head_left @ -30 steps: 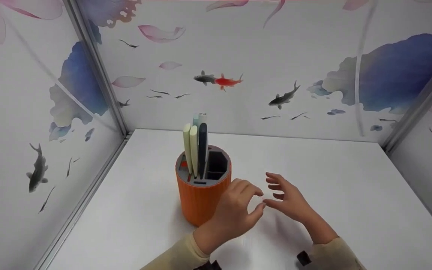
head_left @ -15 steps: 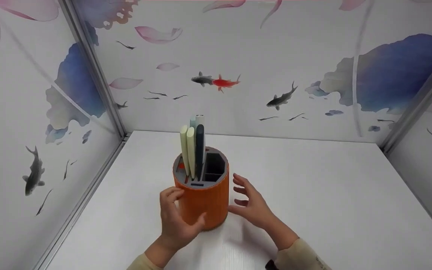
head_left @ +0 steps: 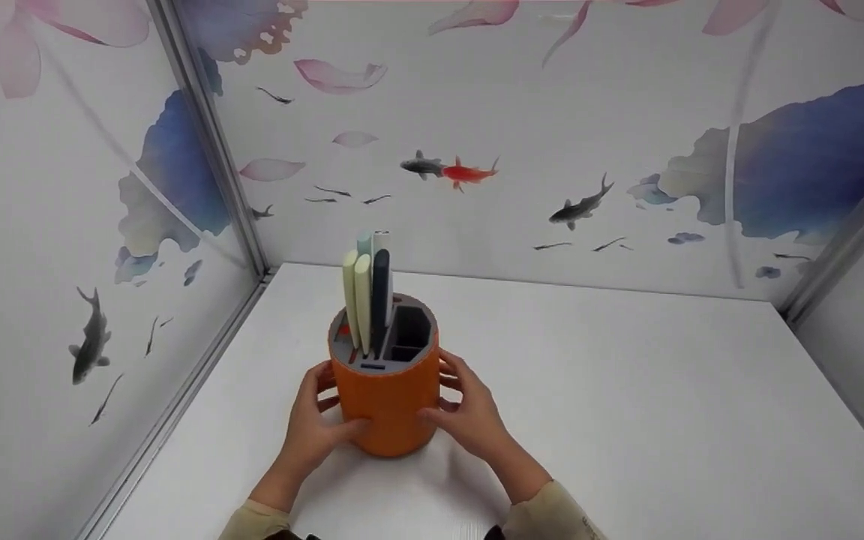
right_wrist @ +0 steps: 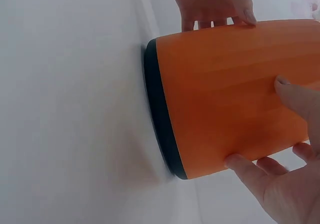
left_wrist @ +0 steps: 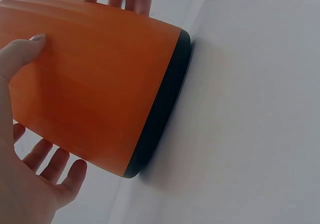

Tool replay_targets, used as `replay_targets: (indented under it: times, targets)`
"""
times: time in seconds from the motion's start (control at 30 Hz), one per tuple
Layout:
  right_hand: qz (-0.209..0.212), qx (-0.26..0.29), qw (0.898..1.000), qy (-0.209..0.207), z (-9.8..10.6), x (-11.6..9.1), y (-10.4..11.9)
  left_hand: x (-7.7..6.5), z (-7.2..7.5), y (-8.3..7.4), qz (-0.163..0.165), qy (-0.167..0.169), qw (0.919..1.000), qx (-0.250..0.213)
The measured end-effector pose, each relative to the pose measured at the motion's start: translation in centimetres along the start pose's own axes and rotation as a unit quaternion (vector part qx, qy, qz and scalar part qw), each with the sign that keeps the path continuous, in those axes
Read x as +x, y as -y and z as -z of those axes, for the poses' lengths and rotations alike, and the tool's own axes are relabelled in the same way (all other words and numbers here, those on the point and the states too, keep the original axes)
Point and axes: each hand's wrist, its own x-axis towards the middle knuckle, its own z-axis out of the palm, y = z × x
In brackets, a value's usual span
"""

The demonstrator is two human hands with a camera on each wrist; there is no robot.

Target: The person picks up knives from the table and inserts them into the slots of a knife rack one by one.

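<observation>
An orange, round knife block point(head_left: 388, 409) stands upright on the white table, its dark base touching the surface in both wrist views. My left hand point(head_left: 313, 424) grips its left side, thumb across the front and fingers round behind. On the opposite side my right hand point(head_left: 469, 416) holds it the same way, thumb on the front. Out of the grey slotted top rise several upright handles: two cream handles point(head_left: 357, 304), a dark navy handle point(head_left: 380, 296), and light blue and white handles point(head_left: 373, 241) behind. The fingertips behind the block are partly hidden in the head view.
The white table point(head_left: 612, 405) extends to both sides of the block. Behind it stands a white wall panel point(head_left: 477, 240) printed with fish and petals. Side panels with metal corner posts point(head_left: 211, 142) enclose the table left and right.
My left hand went from the block's right front round to its left side. The right hand moved left onto its right side. Both now grip the block, which has shifted slightly left.
</observation>
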Motion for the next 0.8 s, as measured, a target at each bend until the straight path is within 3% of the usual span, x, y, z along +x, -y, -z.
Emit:
replay_targets:
  times: [0.23, 0.43, 0.63, 0.7, 0.8]
  targets:
    - [-0.003, -0.013, 1.0, -0.022, -2.9, 1.3, 0.1, 0.6, 1.9, 0.8, 0.008, -0.004, 0.9999, 0.007]
    - [-0.017, 0.026, 0.999, -0.029, -6.3, 3.0, 0.0, 1.0, 4.7, 1.3, 0.021, -0.028, 0.9993, 0.015]
    - [-0.043, 0.04, 0.997, -0.044, -6.9, 3.3, -0.7, 1.7, 4.9, 1.4, 0.004, -0.028, 0.9995, 0.015]
    - [-0.051, 0.033, 0.997, -0.041, -6.5, 3.3, -1.0, 1.6, 4.6, 1.3, -0.022, -0.054, 0.9982, 0.015]
    - [-0.057, 0.02, 0.997, -0.038, -5.5, 3.5, -1.2, 1.3, 3.8, -0.2, -0.073, -0.152, 0.9851, 0.035]
